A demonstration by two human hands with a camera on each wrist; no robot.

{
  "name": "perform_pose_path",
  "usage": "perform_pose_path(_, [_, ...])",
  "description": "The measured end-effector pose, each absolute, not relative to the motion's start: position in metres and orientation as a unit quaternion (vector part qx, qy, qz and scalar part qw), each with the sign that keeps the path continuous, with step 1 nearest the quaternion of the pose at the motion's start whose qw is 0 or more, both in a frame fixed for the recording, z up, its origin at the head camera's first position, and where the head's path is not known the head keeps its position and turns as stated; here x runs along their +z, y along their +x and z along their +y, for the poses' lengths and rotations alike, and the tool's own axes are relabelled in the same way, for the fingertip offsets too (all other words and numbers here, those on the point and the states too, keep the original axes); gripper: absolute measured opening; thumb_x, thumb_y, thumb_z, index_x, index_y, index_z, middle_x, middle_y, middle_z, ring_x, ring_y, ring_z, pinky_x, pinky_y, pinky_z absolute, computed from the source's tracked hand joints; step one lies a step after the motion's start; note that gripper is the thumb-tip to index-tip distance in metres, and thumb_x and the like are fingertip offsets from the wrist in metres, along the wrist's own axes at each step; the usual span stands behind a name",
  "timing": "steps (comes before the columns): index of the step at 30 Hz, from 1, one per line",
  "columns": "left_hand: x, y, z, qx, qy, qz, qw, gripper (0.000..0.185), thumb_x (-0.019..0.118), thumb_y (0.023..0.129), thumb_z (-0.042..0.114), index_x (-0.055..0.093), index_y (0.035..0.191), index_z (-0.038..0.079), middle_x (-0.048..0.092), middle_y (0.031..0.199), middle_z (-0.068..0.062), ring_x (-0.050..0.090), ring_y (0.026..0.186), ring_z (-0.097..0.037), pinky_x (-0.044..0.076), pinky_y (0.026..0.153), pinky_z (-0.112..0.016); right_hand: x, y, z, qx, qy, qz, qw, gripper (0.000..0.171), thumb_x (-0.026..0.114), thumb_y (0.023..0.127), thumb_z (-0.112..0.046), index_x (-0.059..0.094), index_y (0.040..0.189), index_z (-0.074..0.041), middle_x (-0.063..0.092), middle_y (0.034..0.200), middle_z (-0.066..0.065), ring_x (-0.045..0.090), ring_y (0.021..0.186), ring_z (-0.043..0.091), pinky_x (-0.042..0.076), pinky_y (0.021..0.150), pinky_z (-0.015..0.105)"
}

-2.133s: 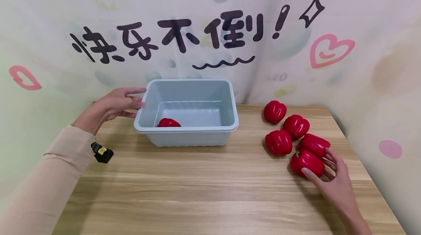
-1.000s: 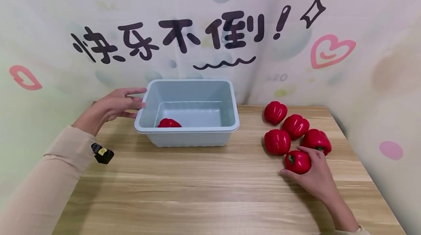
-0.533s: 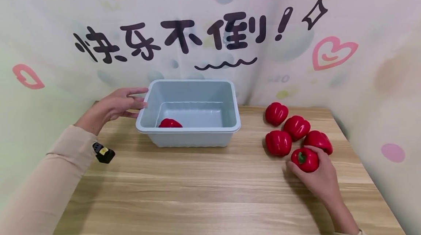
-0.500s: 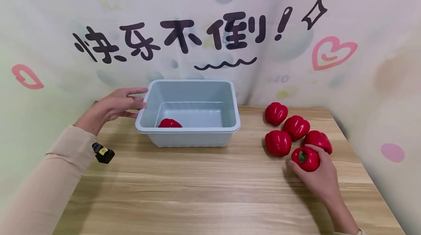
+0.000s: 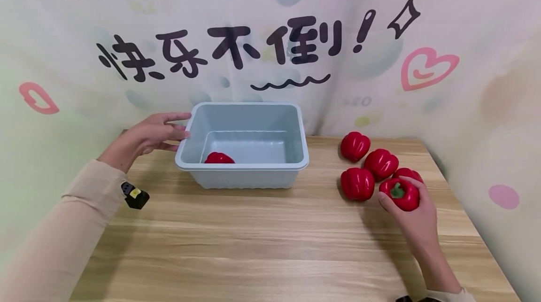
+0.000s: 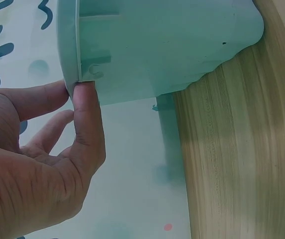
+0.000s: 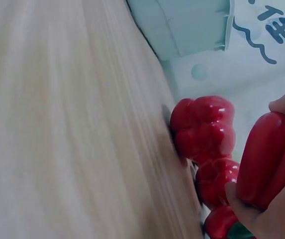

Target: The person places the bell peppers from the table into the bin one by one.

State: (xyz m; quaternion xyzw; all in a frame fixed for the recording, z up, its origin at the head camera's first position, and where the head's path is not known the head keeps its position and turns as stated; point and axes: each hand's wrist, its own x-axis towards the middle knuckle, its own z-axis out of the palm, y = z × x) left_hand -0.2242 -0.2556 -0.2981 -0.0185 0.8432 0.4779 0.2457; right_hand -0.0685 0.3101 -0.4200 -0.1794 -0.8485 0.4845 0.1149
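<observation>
Now your right hand (image 5: 412, 217) grips a red pepper (image 5: 400, 194) while your left hand (image 5: 145, 136), fingers relaxed, touches the tub's rim (image 5: 184, 149)

right hand (image 5: 416, 220) has gripped a red pepper (image 5: 401, 194), lifted it off the table (image 5: 270, 241)

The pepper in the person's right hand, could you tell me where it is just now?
In the head view, the pepper is gripped by the right hand at the table's right side, beside the four loose peppers, well right of the bin.
</observation>
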Motion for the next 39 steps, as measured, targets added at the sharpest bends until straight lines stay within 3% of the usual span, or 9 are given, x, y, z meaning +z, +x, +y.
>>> perform_pose_path(4, [-0.3, -0.224, -0.257, 0.478, -0.022, 0.843, 0.247, 0.08, 0.06, 0.107, 0.016, 0.014, 0.172, 0.016, 0.039, 0.166, -0.027, 0.056, 0.138, -0.036, 0.061, 0.102, -0.042, -0.417, -0.072, 0.307, 0.494, -0.177, -0.842, 0.125, 0.074, 0.085, 0.091, -0.032, 0.046, 0.153, -0.024, 0.047, 0.152, 0.001, 0.042, 0.131, 0.015, 0.052, 0.075, 0.007])
perform_pose_path(11, [-0.303, -0.224, -0.259, 0.478, -0.023, 0.842, 0.249, 0.08, 0.06, 0.106, 0.016, 0.014, 0.172, 0.016, 0.038, 0.167, -0.027, 0.054, 0.14, -0.038, 0.059, 0.105, -0.046, -0.409, -0.078, 0.3, 0.521, -0.166, -0.829, 0.117, 0.069, 0.082, 0.093, -0.03, 0.047, 0.152, -0.024, 0.047, 0.136, -0.019, 0.044, 0.123, 0.006, 0.055, 0.077, 0.008])
perform_pose_path(15, [-0.302, -0.225, -0.259, 0.478, -0.022, 0.842, 0.248, 0.081, 0.061, 0.106, 0.016, 0.014, 0.172, 0.016, 0.039, 0.167, -0.027, 0.056, 0.139, -0.037, 0.06, 0.105, -0.045, -0.404, -0.084, 0.297, 0.543, -0.155, -0.819, 0.106, 0.066, 0.081, 0.094, -0.028, 0.047, 0.151, -0.024, 0.047, 0.131, -0.023, 0.048, 0.12, 0.003, 0.056, 0.078, 0.009])
perform_pose_path(23, [-0.301, -0.225, -0.257, 0.473, -0.021, 0.845, 0.247, 0.08, 0.06, 0.106, 0.016, 0.014, 0.172, 0.015, 0.039, 0.167, -0.028, 0.056, 0.138, -0.036, 0.061, 0.102, -0.044, -0.392, -0.096, 0.289, 0.576, -0.133, -0.804, 0.07, 0.066, 0.08, 0.095, -0.029, 0.045, 0.15, -0.029, 0.046, 0.131, -0.023, 0.046, 0.121, 0.006, 0.058, 0.078, 0.013])
perform_pose_path(31, [-0.297, -0.228, -0.25, 0.474, -0.017, 0.846, 0.244, 0.08, 0.061, 0.106, 0.016, 0.016, 0.171, 0.014, 0.038, 0.167, -0.028, 0.054, 0.14, -0.039, 0.062, 0.1, -0.042, -0.377, -0.106, 0.274, 0.577, -0.101, -0.806, 0.088, 0.061, 0.079, 0.096, -0.03, 0.048, 0.148, -0.027, 0.051, 0.13, -0.02, 0.051, 0.12, 0.006, 0.057, 0.081, 0.012])
perform_pose_path(39, [-0.297, -0.225, -0.254, 0.473, -0.02, 0.846, 0.245, 0.08, 0.062, 0.106, 0.017, 0.016, 0.171, 0.015, 0.038, 0.167, -0.028, 0.054, 0.14, -0.04, 0.063, 0.097, -0.039, -0.365, -0.117, 0.258, 0.57, -0.068, -0.816, 0.063, 0.067, 0.079, 0.096, -0.035, 0.046, 0.153, -0.027, 0.05, 0.137, -0.018, 0.049, 0.126, 0.008, 0.058, 0.084, 0.016])
